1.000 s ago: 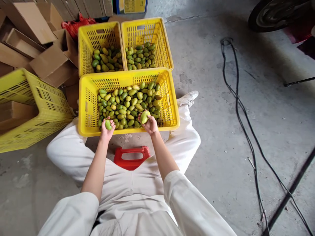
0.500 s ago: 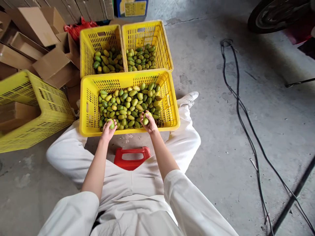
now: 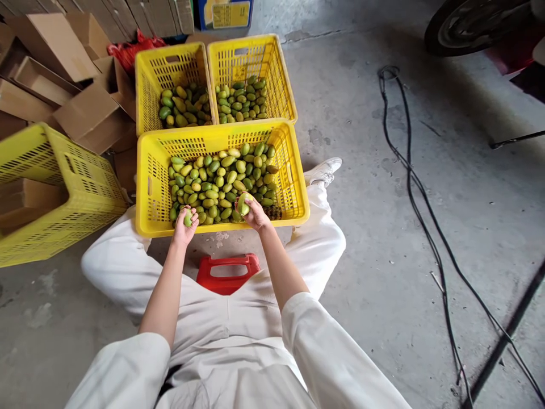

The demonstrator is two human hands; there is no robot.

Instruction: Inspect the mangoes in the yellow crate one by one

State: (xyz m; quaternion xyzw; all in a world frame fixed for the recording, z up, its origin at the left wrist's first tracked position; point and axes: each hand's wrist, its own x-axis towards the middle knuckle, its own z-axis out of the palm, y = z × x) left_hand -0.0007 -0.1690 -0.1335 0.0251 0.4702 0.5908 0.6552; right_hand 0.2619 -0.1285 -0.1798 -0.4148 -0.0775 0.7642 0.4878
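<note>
My left hand [image 3: 183, 230] is closed around a small green mango [image 3: 188, 218] by the near left rim of the front yellow crate [image 3: 147, 224]. A larger pale green mango [image 3: 243, 204] is gripped in my right hand [image 3: 257, 217], held over the near side of the same crate. Beneath both hands lies a heap of small oval mangoes [image 3: 219, 176], green to yellowish. Thumb and fingers cover part of each held fruit.
Behind stand two more yellow crates [image 3: 139, 91] with similar fruit. Cardboard boxes [image 3: 87, 111] pile up at the left beside a tilted yellow crate [image 3: 85, 187]. A red plastic stool [image 3: 205, 279] is under me. Black cable [image 3: 409, 142] lies on the floor at the right.
My right hand has moved slightly left, and its mango is turned and shows more. My left hand has shifted a little left with its fruit. The camera view has moved slightly.
</note>
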